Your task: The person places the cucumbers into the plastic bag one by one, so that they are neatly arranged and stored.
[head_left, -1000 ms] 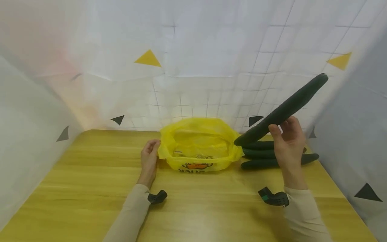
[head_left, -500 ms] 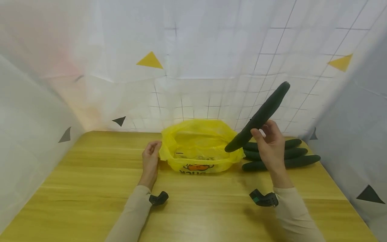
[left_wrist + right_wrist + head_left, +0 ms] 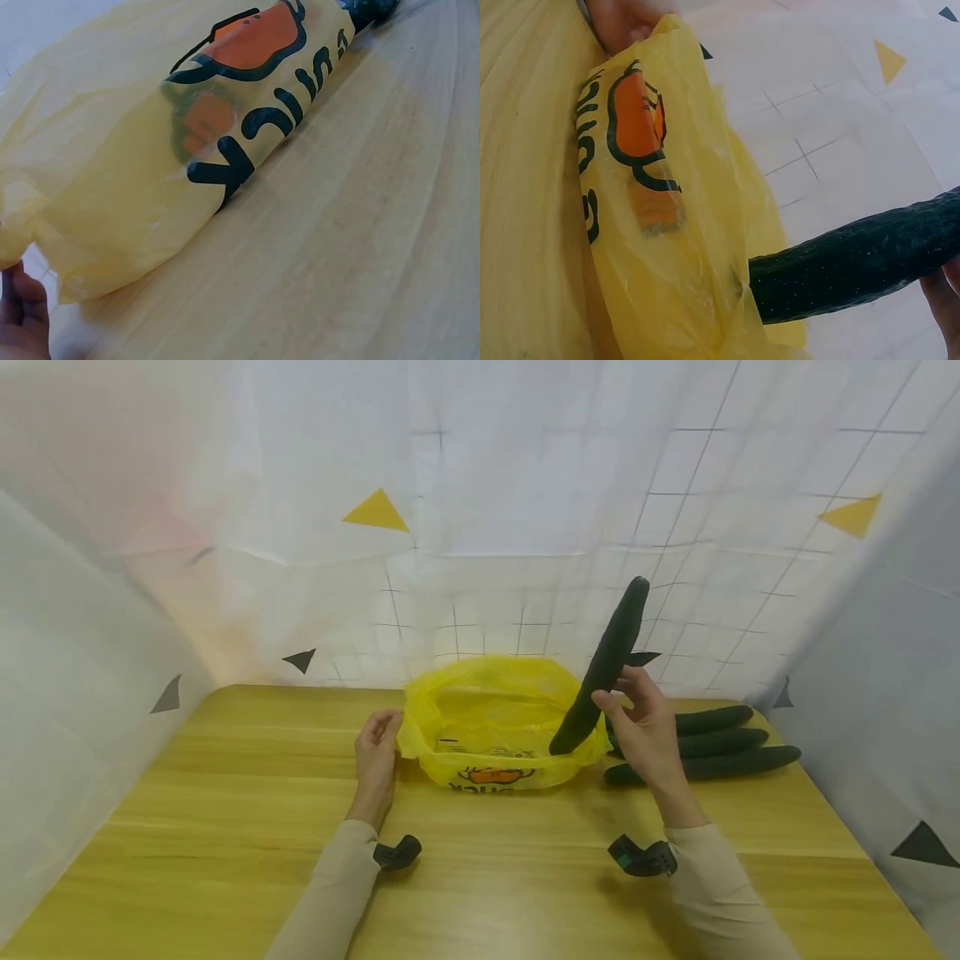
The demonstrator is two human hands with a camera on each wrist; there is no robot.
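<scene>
A yellow plastic bag (image 3: 495,768) with an orange cartoon print stands on the table, its mouth spread wide. At its left rim my left hand (image 3: 377,764) pinches the plastic; the left wrist view shows the fingertips (image 3: 22,292) at a gathered corner of the bag. My right hand (image 3: 643,727) grips a long dark green cucumber (image 3: 606,660) around its middle, tilted steeply. The cucumber's lower end dips into the right side of the bag's mouth. Seen from the right wrist, that cucumber (image 3: 847,262) has its tip hidden behind the bag's edge (image 3: 705,247).
Several more cucumbers (image 3: 723,743) lie side by side on the table, right of the bag and partly behind my right hand. The wooden table (image 3: 480,877) ends at a white sheet wall (image 3: 487,593) at the back, with further sheets on both sides.
My right hand has carried the cucumber left and turned it more upright; its lower end moved from beside the bag's right rim into the mouth. The left hand stays at the left rim.
</scene>
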